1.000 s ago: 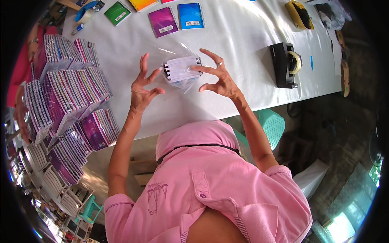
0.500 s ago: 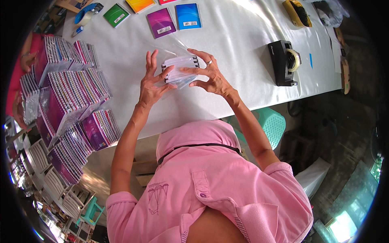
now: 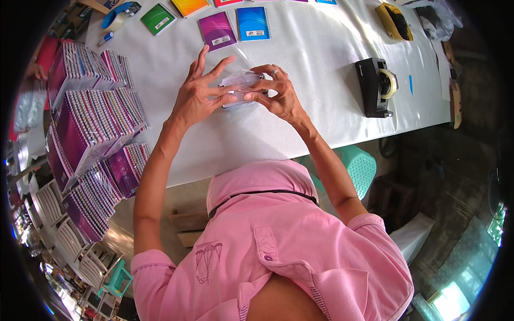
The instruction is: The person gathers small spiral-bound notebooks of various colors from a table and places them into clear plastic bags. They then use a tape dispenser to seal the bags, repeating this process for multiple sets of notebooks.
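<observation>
A small stack of spiral notebooks (image 3: pixel 240 80) in clear plastic wrap stands over the white table (image 3: pixel 321 96), edges toward me. My left hand (image 3: pixel 197 96) pinches the wrap's near left side with thumb and forefinger; its other fingers spread upward. My right hand (image 3: pixel 277 95), a ring on one finger, is curled around the stack's right side, with the thumb at the wrap's near edge. The two thumbs are close together at the front. Both hands partly hide the stack. Just beyond lie a purple notebook (image 3: pixel 218 31) and a blue notebook (image 3: pixel 254 24).
Wrapped spiral notebooks (image 3: pixel 104 115) are piled high at the left, where a co-worker's hand (image 3: pixel 36 70) shows. Green (image 3: pixel 158 20) and orange (image 3: pixel 190 5) notebooks lie at the far edge. A black tape dispenser (image 3: pixel 370 88) stands right. A green stool (image 3: pixel 356 170) is under the table.
My left hand has shifted slightly, its fingers spreading and its thumb moving closer to my right thumb. The wrap is drawn in over the stack. The co-worker's hands at the left have moved.
</observation>
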`<state>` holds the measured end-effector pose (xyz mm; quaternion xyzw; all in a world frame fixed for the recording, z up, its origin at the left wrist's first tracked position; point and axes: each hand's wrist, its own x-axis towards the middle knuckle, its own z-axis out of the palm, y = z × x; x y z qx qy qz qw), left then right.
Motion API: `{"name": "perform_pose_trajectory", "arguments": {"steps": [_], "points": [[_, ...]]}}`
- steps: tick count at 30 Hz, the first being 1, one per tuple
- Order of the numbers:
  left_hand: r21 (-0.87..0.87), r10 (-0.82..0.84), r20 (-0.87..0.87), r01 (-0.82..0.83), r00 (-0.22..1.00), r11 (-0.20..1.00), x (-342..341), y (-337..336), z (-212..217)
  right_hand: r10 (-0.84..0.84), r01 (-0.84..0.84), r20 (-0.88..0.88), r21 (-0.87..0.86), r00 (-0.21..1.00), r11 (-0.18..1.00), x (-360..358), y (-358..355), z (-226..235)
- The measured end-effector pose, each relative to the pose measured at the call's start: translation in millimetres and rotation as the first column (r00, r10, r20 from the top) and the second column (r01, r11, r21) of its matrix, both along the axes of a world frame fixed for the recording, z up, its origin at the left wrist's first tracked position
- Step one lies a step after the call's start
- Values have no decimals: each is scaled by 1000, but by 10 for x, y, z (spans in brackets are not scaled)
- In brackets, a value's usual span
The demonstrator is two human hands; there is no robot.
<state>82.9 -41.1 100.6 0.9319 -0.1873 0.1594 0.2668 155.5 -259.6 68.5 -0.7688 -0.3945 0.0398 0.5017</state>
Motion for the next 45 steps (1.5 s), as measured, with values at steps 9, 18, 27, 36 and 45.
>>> {"name": "perform_pose_trajectory", "arguments": {"steps": [9, 18, 27, 36, 45], "points": [[-657, 9, -186, -131, 982, 742, 145, -124, -65, -52, 67, -414, 21, 909, 998, 95, 89, 181], [-711, -510, -652, -219, 561, 668, 361, 179, -135, 66, 28, -707, 120, 704, 992, 176, 166, 241], [255, -15, -323, 102, 946, 961, 20, -71, 312, 103, -87, -463, 56, 880, 995, 132, 148, 267], [401, 95, -145, -29, 985, 915, -303, -296, 281, 19, 70, 288, -296, 957, 953, 218, -1105, 445], [548, 96, -198, 29, 975, 836, -272, -385, 333, -747, 529, -492, -528, 448, 665, 1030, -3944, 167]]}}
